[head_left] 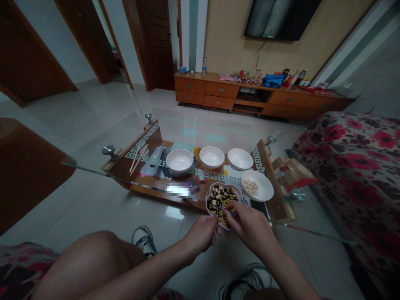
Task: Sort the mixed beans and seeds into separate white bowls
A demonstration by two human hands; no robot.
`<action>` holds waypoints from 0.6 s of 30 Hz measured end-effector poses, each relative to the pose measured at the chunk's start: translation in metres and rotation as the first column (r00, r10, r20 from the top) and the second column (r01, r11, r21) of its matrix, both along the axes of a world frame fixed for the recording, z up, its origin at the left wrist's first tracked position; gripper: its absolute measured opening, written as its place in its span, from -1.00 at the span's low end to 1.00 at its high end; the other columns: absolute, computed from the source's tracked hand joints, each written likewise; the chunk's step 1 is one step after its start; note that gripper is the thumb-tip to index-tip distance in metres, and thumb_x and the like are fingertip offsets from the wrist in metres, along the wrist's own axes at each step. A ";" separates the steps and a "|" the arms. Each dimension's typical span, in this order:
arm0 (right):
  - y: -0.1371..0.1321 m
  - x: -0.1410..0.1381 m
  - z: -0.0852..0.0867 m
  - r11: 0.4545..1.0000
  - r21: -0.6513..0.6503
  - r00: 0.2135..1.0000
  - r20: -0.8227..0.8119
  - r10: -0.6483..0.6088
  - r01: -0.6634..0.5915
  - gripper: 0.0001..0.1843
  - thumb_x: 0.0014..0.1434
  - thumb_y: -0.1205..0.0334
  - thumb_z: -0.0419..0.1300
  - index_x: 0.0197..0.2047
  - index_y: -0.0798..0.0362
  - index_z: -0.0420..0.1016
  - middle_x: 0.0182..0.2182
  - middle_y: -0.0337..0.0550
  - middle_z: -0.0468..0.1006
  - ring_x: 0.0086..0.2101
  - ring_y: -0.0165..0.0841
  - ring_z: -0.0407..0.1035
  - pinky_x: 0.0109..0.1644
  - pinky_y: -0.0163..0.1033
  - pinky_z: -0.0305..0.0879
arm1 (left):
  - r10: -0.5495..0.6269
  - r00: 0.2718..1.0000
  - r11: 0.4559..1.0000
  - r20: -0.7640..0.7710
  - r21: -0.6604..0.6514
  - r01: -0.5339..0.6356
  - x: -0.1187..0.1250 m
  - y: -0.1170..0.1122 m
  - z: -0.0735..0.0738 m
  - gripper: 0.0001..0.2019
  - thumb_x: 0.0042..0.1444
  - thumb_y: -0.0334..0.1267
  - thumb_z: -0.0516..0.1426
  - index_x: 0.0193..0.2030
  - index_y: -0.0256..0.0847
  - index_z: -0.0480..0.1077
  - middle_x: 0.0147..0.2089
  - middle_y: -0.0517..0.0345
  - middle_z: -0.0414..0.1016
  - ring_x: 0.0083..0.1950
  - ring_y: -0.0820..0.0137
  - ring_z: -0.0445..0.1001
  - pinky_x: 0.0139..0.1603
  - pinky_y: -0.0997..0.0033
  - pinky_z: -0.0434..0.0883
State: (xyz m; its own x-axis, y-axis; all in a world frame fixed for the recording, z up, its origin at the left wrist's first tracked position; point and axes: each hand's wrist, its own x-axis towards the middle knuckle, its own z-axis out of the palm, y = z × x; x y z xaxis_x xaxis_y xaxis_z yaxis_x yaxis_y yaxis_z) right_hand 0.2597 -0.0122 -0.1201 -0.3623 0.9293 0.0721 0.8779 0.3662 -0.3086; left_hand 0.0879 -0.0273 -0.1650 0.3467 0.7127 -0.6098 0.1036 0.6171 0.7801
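Observation:
My left hand (203,233) is closed on the near left rim of a scalloped dish (240,192) with a pale edge. Dark beans, yellow kernels and several whitish pieces lie mixed in the dish (222,193). Over its right side, my right hand (250,217) pinches slim metal tweezers (221,206), their tips among the beans; whether they grip a piece is too small to tell. Just beyond the dish, a white bowl (265,185) has a small pile of whitish pieces (251,187). Farther back stand three white bowls: left (179,160), middle (211,156) and right (240,158).
Everything rests on a glass-topped table (90,168) with a wooden lower shelf. Wooden chopsticks (137,160) lie at its left. A brown paper bag (292,173) is at the right, near a floral-covered seat (343,137). A low cabinet (218,89) lines the far wall.

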 end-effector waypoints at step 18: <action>0.000 -0.002 0.001 1.000 -0.026 1.000 0.020 -0.002 0.002 -0.77 0.36 0.12 -0.01 -0.17 -0.02 0.45 -0.39 -0.19 0.64 -0.40 -0.31 0.54 -0.38 -0.27 0.18 | -0.004 1.000 1.000 -0.012 -0.012 0.004 0.000 0.000 0.001 -0.58 0.21 0.08 -0.12 -0.45 -0.16 0.28 -0.74 0.33 0.11 -0.74 0.53 -0.04 -0.67 0.51 -0.08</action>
